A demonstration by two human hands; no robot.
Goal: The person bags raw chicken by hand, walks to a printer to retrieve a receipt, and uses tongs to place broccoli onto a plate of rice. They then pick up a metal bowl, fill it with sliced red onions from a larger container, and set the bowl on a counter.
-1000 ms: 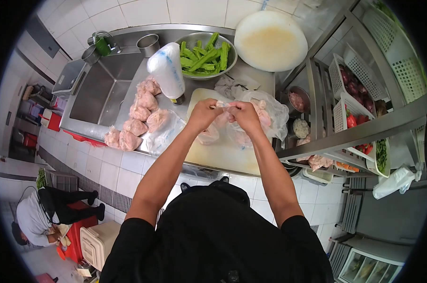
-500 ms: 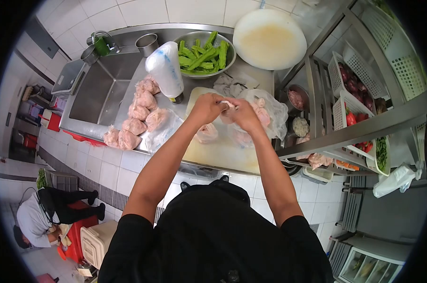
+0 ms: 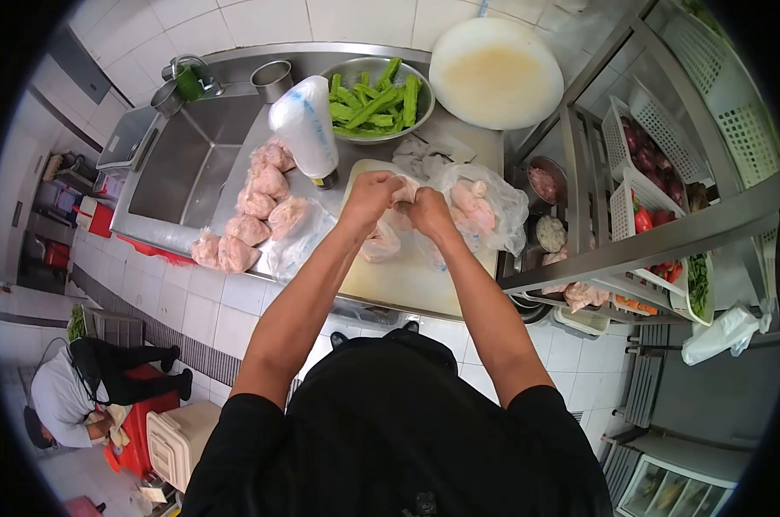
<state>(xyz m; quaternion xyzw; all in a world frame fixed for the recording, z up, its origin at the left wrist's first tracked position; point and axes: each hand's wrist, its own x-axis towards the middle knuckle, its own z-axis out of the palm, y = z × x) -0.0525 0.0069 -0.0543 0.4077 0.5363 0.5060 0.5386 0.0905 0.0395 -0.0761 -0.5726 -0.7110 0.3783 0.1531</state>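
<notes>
I see L hand [image 3: 371,194] & R hand [image 3: 430,213], each grip pinched tight on one small bag of meat [image 3: 404,189], just above the board [image 3: 407,280] on the bench [image 3: 483,148].

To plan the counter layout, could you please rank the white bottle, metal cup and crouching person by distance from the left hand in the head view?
1. White bottle, just left of the left hand.
2. Metal cup, at the back by the sink.
3. Crouching person, far off at lower left.
</notes>
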